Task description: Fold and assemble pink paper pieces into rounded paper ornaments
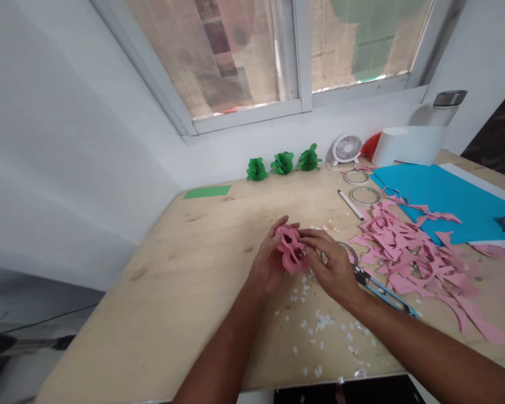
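1. We've got left hand [267,264] cupping pink paper piece [291,247] from the left; right hand [333,265] pinches its right edge.
2. Piece sits between both, touching each, long axis roughly near-far.
3. We note blue cutter [385,293] right, pink scraps [408,247] beyond.

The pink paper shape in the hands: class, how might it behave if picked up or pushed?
The pink paper shape is probably very light, as it looks like thin paper with open gaps. It would likely flex or crush under a firm push, since its thin, curved strips bridge those gaps. Its rounded lobes might let it rock.
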`<state>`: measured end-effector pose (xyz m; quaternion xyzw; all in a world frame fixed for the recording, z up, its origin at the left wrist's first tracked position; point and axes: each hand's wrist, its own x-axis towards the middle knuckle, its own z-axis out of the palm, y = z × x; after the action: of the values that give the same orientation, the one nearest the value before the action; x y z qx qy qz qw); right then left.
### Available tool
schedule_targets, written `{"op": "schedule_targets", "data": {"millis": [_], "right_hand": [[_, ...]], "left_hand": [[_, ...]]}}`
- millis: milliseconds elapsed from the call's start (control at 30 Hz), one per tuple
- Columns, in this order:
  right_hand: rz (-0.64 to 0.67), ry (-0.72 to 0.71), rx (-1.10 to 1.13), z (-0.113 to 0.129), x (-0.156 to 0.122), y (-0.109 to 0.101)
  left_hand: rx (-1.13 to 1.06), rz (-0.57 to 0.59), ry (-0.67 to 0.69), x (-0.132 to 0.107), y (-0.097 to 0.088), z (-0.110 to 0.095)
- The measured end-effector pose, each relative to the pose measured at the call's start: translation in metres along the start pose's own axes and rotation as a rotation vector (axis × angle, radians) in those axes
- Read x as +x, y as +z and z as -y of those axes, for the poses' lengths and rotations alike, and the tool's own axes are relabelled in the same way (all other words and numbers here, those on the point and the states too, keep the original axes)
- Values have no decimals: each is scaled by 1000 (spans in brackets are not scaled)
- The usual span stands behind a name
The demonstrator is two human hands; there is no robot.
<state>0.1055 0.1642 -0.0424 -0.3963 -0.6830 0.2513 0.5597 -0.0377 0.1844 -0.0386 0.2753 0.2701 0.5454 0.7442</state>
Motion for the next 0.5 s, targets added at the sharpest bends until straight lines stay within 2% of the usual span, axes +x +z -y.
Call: {"op": "schedule_targets", "data": {"millis": [500], "right_hand": [[-12, 62, 8, -4, 2, -1]], "left_hand": [[73, 50, -6, -3, -1, -3]]}}
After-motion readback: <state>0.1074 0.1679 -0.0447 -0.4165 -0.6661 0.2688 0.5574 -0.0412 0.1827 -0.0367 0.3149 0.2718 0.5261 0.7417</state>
